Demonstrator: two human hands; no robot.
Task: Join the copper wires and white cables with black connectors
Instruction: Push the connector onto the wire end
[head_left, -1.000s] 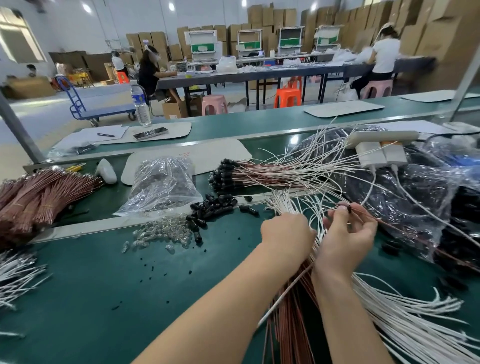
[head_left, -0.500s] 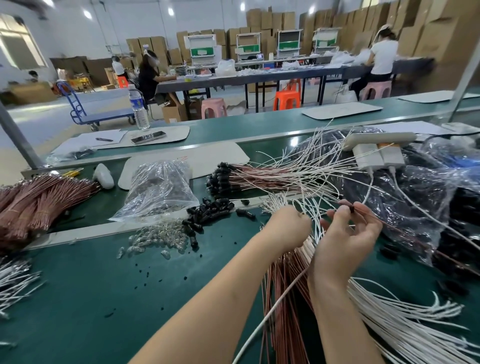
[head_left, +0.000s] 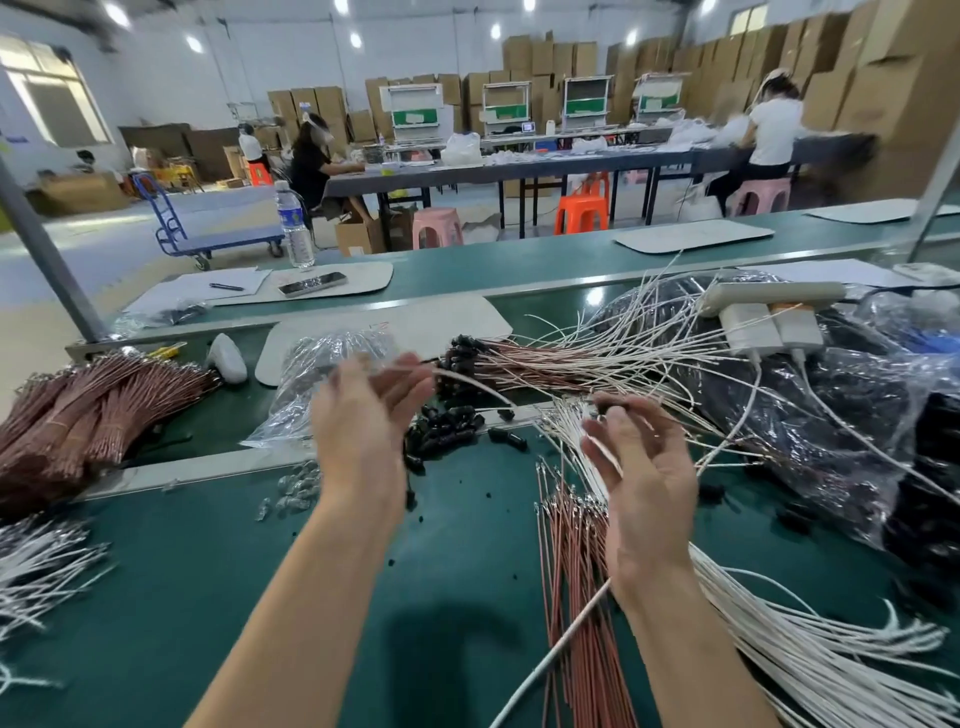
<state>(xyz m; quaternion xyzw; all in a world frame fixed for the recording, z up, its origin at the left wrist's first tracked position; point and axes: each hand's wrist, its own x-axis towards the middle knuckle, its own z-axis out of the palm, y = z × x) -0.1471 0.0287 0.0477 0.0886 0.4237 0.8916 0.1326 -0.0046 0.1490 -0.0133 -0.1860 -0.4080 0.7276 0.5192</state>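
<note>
My left hand (head_left: 363, 426) is raised over the green belt (head_left: 208, 571), palm turned right, its fingertips pinching the end of a white cable (head_left: 478, 384) that arcs to the right. My right hand (head_left: 644, 478) is lifted beside it, fingers loosely curled, with a black connector (head_left: 603, 401) at its fingertips. Loose black connectors (head_left: 441, 431) lie between and behind my hands. Copper wires (head_left: 576, 571) lie under my right wrist, next to a spread of white cables (head_left: 805, 639). A bundle of joined wires (head_left: 545, 358) lies beyond.
A thick copper-wire bundle (head_left: 93, 410) and more white cables (head_left: 36, 566) lie at far left. A clear plastic bag (head_left: 322, 374) and small glass bulbs (head_left: 296, 486) sit left of my hands. Black plastic bags (head_left: 831, 405) and a power strip (head_left: 769, 296) fill the right.
Both hands have lifted off the wire pile and moved apart. My left hand has swung up and to the left, opening out with the white cable at its fingertips.
</note>
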